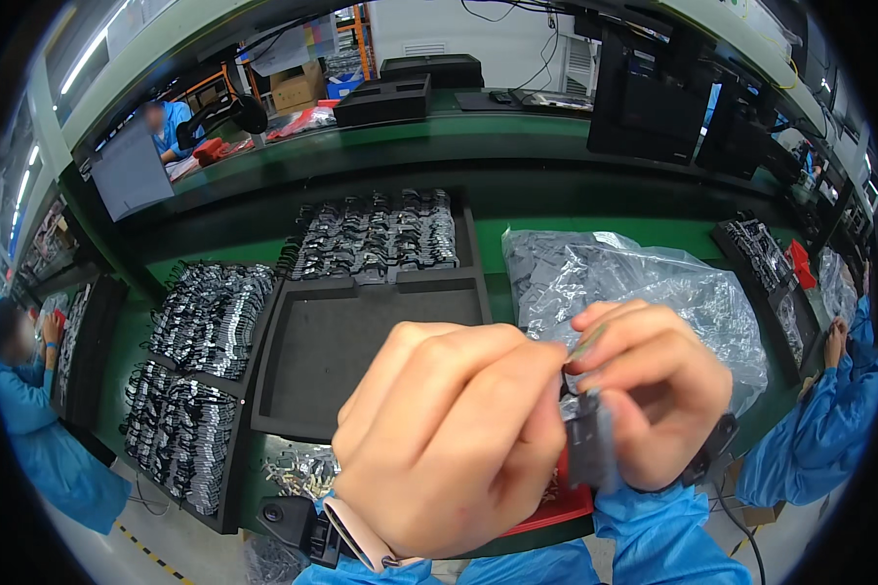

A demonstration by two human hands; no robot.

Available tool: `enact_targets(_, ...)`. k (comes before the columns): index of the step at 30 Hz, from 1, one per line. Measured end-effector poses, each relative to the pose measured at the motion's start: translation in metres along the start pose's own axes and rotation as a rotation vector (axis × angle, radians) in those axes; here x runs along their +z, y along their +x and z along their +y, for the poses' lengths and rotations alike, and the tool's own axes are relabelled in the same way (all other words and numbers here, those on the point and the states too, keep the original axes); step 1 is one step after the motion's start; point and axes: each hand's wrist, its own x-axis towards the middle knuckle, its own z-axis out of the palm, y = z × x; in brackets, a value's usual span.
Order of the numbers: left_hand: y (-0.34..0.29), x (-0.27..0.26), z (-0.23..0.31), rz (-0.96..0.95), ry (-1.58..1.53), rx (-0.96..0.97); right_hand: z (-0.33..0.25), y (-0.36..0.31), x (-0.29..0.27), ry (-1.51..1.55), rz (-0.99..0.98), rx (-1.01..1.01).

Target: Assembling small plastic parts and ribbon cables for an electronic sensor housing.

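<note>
My left hand [449, 429] and my right hand [658, 390] meet in front of me, fingers bent inward. Between them is a small black plastic part [590, 444], blurred along its lower end. The right thumb and fingers close around its upper side, while the left fingertips pinch at its top edge. A thin greenish strip [585, 341] shows between the right fingertips. Much of the part's left side is hidden behind the left hand.
Black foam trays hold rows of black parts [215, 317], [376, 234] at left and back. Beside them lies a black tray [361, 351]. A clear bag of dark parts [634, 283], loose small metal pieces [302, 468] and a red tray [566, 502] are nearby. Co-workers sit either side.
</note>
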Motion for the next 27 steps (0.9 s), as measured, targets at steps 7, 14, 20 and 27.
enact_targets(7,0.0,0.001,-0.006,0.033,0.041,0.035,0.006,-0.005,-0.006,0.57,0.163,0.6)
enact_targets(14,0.003,0.007,-0.004,-0.068,0.141,0.092,0.005,-0.002,-0.006,0.587,0.191,0.62)
enact_targets(20,-0.001,0.01,-0.009,-0.048,0.167,0.178,0.006,-0.003,-0.009,0.559,0.183,0.621)
enact_targets(27,-0.002,0.009,-0.009,-0.065,0.202,0.207,0.004,-0.004,-0.007,0.513,0.209,0.628)
